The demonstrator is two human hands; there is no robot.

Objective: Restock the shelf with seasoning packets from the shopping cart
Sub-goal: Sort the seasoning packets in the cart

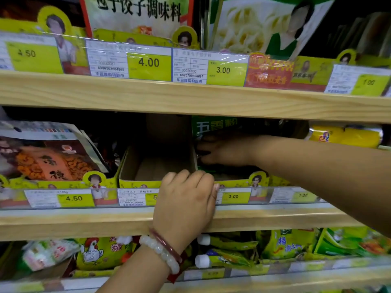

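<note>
At the left end of the middle shelf [190, 220] a brown and orange packet [46, 157] leans in a yellow display box, with a 4.50 price tag [73, 198] on the rail below it. Just right of it stands an open cardboard display box [156, 166], its inside bare brown card.

The left hand [186, 199] grips the front edge of this shelf where the cardboard box meets the next one. Its fingers [188, 176] are curled together over the box fronts and the price rail, the thumb low on the wooden edge. Two bracelets [163, 250], one pale and beaded, one reddish, circle the wrist.

Right of the cardboard box, the right hand [224, 153] reaches from the right edge deep into the next display box, under the upper shelf [190, 98]. It lies against the green seasoning packets [213, 125] standing there. Its fingers are in shadow, and I cannot tell whether they are clamped on a packet or only touching. A 3.00 tag [232, 196] sits below that box.

Near the right end of the middle shelf lies a yellow packet [347, 135]. On the bottom shelf are yellow chicken-print bags [99, 252].
</note>
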